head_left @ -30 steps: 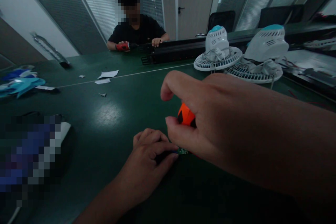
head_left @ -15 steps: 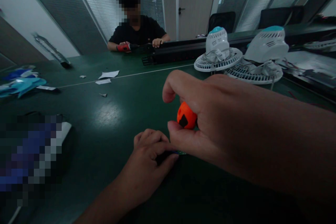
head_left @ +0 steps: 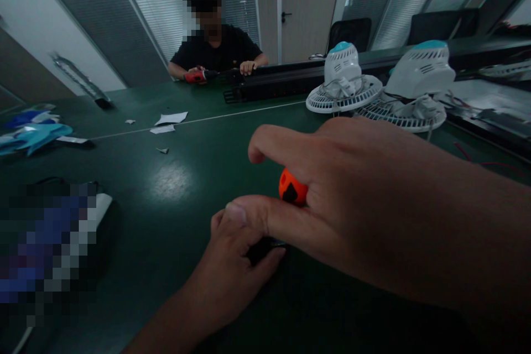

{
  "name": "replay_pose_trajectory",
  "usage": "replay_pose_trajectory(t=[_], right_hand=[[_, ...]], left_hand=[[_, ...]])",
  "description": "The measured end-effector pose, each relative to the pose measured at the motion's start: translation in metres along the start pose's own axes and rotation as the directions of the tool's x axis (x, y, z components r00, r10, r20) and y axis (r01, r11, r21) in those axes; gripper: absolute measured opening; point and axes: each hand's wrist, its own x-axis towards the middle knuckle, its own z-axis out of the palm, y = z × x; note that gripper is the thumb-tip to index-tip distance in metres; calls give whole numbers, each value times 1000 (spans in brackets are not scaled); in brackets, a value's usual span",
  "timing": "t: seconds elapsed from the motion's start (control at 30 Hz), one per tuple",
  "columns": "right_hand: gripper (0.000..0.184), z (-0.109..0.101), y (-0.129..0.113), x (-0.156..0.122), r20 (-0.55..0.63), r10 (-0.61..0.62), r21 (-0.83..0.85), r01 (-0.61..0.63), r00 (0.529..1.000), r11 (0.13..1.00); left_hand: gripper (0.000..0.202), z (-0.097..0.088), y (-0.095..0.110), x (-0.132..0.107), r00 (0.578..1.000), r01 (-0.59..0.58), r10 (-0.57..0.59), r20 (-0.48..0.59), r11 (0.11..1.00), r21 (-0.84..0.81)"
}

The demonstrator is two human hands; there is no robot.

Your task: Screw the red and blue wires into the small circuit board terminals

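Right hand point(head_left: 344, 193): orange handle point(head_left: 292, 187) in the hollow between thumb and index, above the counter point(head_left: 136, 232). Thumb and index tips apart; other fingers hidden, so can't tell if that grip is clamped on the handle.

Left hand point(head_left: 228, 265): low at the counter, beside a sliver of board point(head_left: 277, 243) just under the right thumb. Left index tip hidden, can't tell if that grip is pinched on it.

Blue pile point(head_left: 37, 133), left edge: too blurred to say if it's bags, or what's in them.

Vs 0.5 s ago: right thumb was drawn in by the handle, now stretched across the left fingers in view. Right index sits a bit further left. Board's green edge now covered. Co-worker point(head_left: 215, 50) same pose, one hand on red drill point(head_left: 194, 76). Two fans point(head_left: 342, 69) unmoved.
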Motion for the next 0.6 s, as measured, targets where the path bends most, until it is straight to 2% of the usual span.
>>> replay_pose_trajectory(t=[0.17,0.3,0.6], right_hand=[[16,0,0,0,5,-27,-34,27,1000,999],[20,1,0,-1,24,-24,-19,25,999,1000],[34,3,1,-6,-62,15,42,-13,998,999]], left_hand=[[22,0,-1,-1,1000,-13,13,0,999,48],[22,0,-2,-1,1000,-22,23,-17,997,70],[20,-1,-1,0,999,-30,31,-18,996,82]])
